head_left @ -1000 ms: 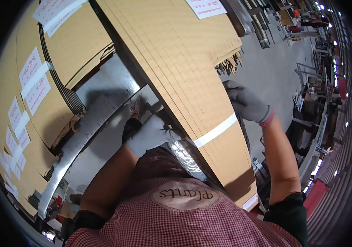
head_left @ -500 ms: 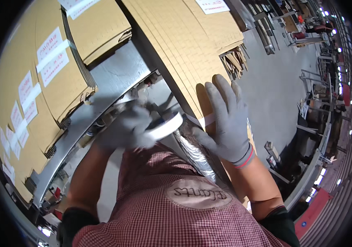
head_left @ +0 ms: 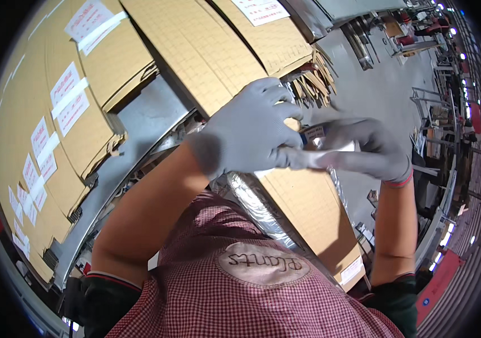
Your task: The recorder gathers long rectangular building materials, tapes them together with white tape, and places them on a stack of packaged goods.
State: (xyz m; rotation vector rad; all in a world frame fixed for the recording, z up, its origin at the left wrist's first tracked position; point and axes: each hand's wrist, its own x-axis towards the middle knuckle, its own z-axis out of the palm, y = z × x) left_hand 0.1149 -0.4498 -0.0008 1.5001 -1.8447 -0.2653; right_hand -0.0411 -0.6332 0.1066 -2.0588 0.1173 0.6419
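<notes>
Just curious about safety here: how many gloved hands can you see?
2. The left hand in a grey glove is at centre; the right hand in a grey glove is beside it, fingertips meeting over the cardboard sheet.

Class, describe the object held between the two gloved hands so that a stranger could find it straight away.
Start at the long flattened brown cardboard sheets running diagonally past the person's checked apron. Above them the left grey-gloved hand and right grey-gloved hand meet. Between them sits a small white tape-like roll, the only white item there.
</notes>
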